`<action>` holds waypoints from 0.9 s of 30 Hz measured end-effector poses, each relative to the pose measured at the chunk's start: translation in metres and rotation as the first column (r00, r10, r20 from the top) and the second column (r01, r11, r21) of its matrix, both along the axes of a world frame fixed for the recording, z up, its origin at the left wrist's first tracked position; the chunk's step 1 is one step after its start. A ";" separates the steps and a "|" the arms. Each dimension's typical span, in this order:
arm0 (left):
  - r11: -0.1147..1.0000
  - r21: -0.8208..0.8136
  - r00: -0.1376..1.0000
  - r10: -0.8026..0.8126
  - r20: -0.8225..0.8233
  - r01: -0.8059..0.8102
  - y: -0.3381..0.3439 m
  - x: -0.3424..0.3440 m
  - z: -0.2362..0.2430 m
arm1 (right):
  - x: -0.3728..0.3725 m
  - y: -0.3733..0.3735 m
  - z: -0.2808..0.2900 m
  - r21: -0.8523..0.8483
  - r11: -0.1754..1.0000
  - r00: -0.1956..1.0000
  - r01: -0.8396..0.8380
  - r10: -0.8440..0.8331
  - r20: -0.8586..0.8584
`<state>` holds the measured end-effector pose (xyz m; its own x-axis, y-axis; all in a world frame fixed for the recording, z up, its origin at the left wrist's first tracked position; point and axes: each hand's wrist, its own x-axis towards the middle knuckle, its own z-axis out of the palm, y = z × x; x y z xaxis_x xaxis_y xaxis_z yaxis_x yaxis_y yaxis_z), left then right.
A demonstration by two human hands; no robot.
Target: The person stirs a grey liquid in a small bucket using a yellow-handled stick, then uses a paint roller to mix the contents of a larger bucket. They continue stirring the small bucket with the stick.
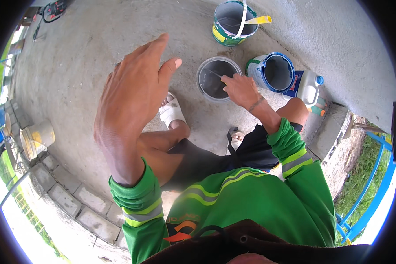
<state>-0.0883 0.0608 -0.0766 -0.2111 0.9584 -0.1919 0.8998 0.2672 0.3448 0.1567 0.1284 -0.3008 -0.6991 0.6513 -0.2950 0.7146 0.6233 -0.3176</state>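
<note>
My left hand (130, 90) is raised in front of me, its fingers stretched out and the thumb apart, holding nothing. Over the near right rim of a round clear-walled tub (199, 86), my right hand (243, 91) is closed on a thin tool (214, 73). A bit of yellow shows at its grip; the rest of the handle is hidden by my fingers. The tool's shaft reaches into the tub, over dark grey contents, and its far end is hard to make out. The tub stands on the concrete floor between my feet and two buckets.
A green-and-white bucket (220, 37) with a yellow-handled tool (260, 20) stands at the far wall. Right of the tub are a blue-rimmed paint bucket (264, 78) and a white jug (309, 93). A concrete block (334, 127) lies nearby; a dirty bucket (43, 135) lies at left.
</note>
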 end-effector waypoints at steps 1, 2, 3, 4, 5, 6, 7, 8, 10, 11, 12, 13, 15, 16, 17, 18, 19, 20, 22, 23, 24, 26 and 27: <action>1.000 0.014 1.000 -0.017 -0.005 0.017 0.000 -0.001 -0.003 | 0.003 -0.005 -0.001 -0.001 1.000 1.000 -0.021 0.021 0.005; 0.999 0.028 0.999 -0.035 -0.010 0.035 0.000 -0.001 -0.004 | 0.007 -0.009 -0.002 -0.002 0.999 0.999 -0.042 0.042 0.010; 1.000 0.017 1.000 -0.024 -0.005 0.024 0.000 -0.001 -0.003 | 0.010 -0.011 -0.002 -0.003 0.998 0.998 -0.068 0.068 0.011; 1.000 0.005 1.000 -0.014 -0.001 0.014 0.000 -0.001 -0.001 | 0.016 -0.010 -0.002 -0.009 0.997 0.997 -0.079 0.079 -0.013; 1.000 -0.006 1.000 -0.004 0.003 0.004 0.001 -0.001 0.001 | 0.025 -0.008 -0.001 -0.014 0.996 0.995 -0.090 0.090 -0.038; 1.000 -0.009 1.000 -0.003 0.002 0.003 0.001 -0.001 0.001 | 0.030 -0.006 0.001 -0.018 0.995 0.994 -0.097 0.095 -0.061; 1.000 -0.012 1.000 -0.003 0.000 0.003 0.001 -0.002 0.000 | 0.031 -0.004 0.001 -0.017 0.998 0.997 -0.069 0.068 -0.019; 1.000 -0.016 1.000 -0.002 -0.002 0.002 0.001 -0.002 0.000 | 0.031 0.002 0.003 -0.014 0.999 0.999 -0.041 0.041 0.022; 1.000 -0.026 1.000 -0.007 -0.004 0.007 0.003 0.000 0.000 | 0.029 0.009 0.002 -0.022 0.999 0.998 0.026 -0.024 0.063; 0.999 -0.031 1.000 -0.010 -0.004 0.010 0.003 0.000 0.000 | 0.024 0.010 0.001 -0.032 0.998 0.996 0.060 -0.058 0.063; 0.999 -0.029 1.000 -0.014 0.003 0.014 0.004 0.001 0.000 | 0.020 0.009 0.001 -0.043 0.994 0.994 0.096 -0.093 0.065; 0.999 -0.027 1.000 -0.018 0.010 0.018 0.004 0.000 0.000 | 0.015 0.005 0.001 -0.031 0.996 0.996 0.084 -0.083 0.046; 0.999 -0.038 1.000 -0.017 0.015 0.018 0.005 0.002 0.001 | 0.006 -0.005 -0.003 -0.005 0.998 0.998 0.056 -0.056 0.007; 0.999 -0.052 1.000 -0.013 0.013 0.013 0.005 0.002 0.001 | 0.007 -0.009 -0.005 -0.003 1.000 0.999 0.025 -0.025 -0.039; 0.998 -0.065 1.000 -0.008 0.011 0.008 0.006 0.003 0.002 | 0.009 -0.011 -0.005 -0.003 1.000 1.000 0.008 -0.008 -0.029; 0.998 -0.065 1.000 -0.014 0.000 0.014 0.006 0.003 0.002 | 0.013 -0.011 -0.003 -0.002 1.000 1.000 -0.012 0.012 -0.017; 0.998 -0.065 1.000 -0.020 -0.010 0.019 0.006 0.003 0.001 | 0.017 -0.011 -0.001 -0.001 1.000 0.999 -0.031 0.031 -0.005; 0.998 -0.066 0.999 -0.025 -0.020 0.024 0.005 0.003 0.000 | 0.021 -0.007 0.001 -0.017 1.000 0.999 -0.024 0.024 0.024; 0.998 -0.060 0.999 -0.029 -0.019 0.028 0.006 0.001 -0.001 | 0.025 0.004 0.005 -0.049 0.999 0.996 -0.008 0.012 0.083; 0.998 -0.057 0.999 -0.031 -0.019 0.029 0.006 0.001 -0.001 | 0.024 0.008 0.005 -0.055 0.998 0.995 0.027 -0.022 0.095; 0.998 -0.057 0.999 -0.032 -0.013 0.032 0.006 0.001 -0.001 | 0.022 0.012 0.004 -0.060 0.996 0.993 0.064 -0.058 0.106; 0.998 -0.058 0.999 -0.035 -0.002 0.035 0.006 0.001 -0.002 | 0.017 0.012 0.002 -0.078 0.989 0.989 0.122 -0.115 0.092; 0.998 -0.060 1.000 -0.030 0.002 0.030 0.006 0.001 -0.001 | 0.013 0.008 -0.001 -0.094 0.986 0.989 0.140 -0.134 0.068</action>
<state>-0.0869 0.0670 -0.0778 -0.1818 0.9510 -0.2501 0.9073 0.2603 0.3302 0.1699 0.1361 -0.3021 -0.5837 0.7053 -0.4024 0.8113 0.4858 -0.3253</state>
